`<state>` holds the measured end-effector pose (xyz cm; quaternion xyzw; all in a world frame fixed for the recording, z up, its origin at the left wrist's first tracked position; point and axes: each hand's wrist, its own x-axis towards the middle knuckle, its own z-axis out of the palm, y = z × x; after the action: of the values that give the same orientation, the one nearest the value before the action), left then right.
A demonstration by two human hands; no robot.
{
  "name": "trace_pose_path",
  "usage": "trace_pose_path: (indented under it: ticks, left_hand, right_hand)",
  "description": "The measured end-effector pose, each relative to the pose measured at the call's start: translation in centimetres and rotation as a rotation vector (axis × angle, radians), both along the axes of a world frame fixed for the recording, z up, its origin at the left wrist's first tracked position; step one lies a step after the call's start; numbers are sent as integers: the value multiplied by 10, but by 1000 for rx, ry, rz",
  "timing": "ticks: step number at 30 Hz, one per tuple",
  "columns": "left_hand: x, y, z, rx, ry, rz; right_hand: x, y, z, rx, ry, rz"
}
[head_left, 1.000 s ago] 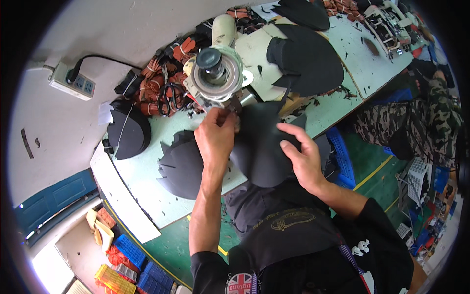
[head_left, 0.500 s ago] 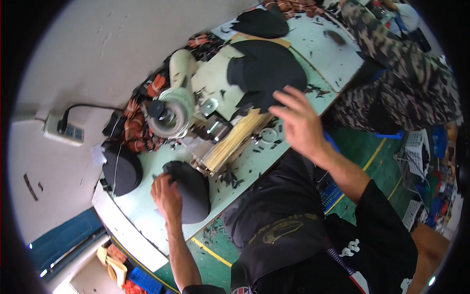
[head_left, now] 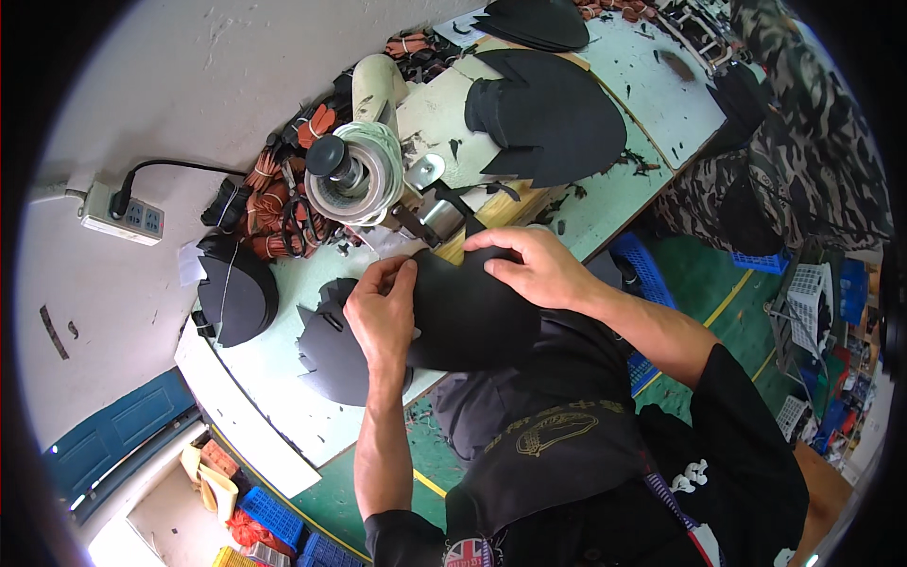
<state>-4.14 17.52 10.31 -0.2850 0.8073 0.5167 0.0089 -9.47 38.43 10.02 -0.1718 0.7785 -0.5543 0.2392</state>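
Both hands hold a black, rounded, flat cut piece (head_left: 477, 317) at the front of a skiving-type bench machine with a ring-shaped head (head_left: 354, 180). My left hand (head_left: 383, 317) pinches its upper left edge between thumb and fingers. At the upper right edge, my right hand (head_left: 539, 269) grips it with thumb and forefinger. A narrow black tongue of material reaches toward the metal roller (head_left: 441, 223); whether it belongs to the held piece is unclear. Under and beside my left forearm lie more black pieces (head_left: 335, 354) with jagged edges, partly hidden.
Beyond the machine lies a stack of notched black pieces (head_left: 557, 118); a yellowish block (head_left: 529, 203) sits beside the roller. A tied black bundle (head_left: 236, 293) is at the left, near a wall power strip (head_left: 123, 215). A person in camouflage clothing (head_left: 803, 123) is at the right.
My left hand has risen right from the near pile, and a black piece is now in both hands. My right hand has come down from the far stack toward the machine front.
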Motion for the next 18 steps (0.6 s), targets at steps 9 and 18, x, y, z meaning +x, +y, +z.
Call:
trace_pose_path:
  ticks: [9,18]
  left_hand:
    - [-20,12,-4,-156,83,35]
    - [11,-33,-16,-56,206,64]
  right_hand:
    - [-14,-9,1,148,217,-60]
    - [35,29,49,-196,482,-526]
